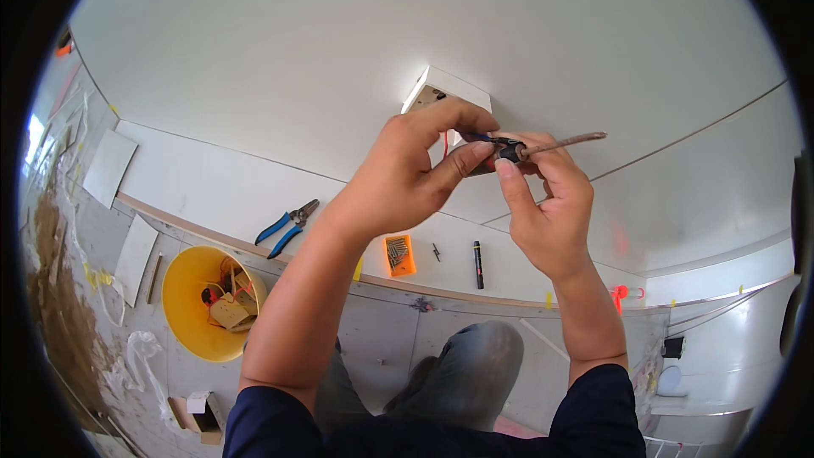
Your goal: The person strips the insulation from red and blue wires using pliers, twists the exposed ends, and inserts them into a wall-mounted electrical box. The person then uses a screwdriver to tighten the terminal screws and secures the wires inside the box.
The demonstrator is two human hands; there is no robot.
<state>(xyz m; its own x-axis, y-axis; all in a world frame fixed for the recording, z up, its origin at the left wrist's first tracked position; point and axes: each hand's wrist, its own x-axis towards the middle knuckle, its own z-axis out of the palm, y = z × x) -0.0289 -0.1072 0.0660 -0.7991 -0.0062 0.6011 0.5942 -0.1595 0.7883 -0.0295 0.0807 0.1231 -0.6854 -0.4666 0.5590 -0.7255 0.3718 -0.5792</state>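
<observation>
A white box (462, 87) with an open side is mounted on the pale panel, partly behind my hands. My left hand (424, 161) is closed in a pinch at a dark blue wire (476, 136) just below it. Beside that hand a red wire (446, 144) comes down. My right hand (547, 212) is closed around what looks like a screwdriver (564, 142), its brownish shaft pointing right and its black and red handle partly covered by fingers. Both hands meet at the wires, and the fingers hide the exact contact.
On the ledge (195, 153) lie blue-handled wire strippers (288, 226), an orange tray (399, 255) of screws, loose screws (436, 252) and a black marker (478, 265). A yellow bucket (191, 305) with wired parts stands lower left, near an open carton (199, 416).
</observation>
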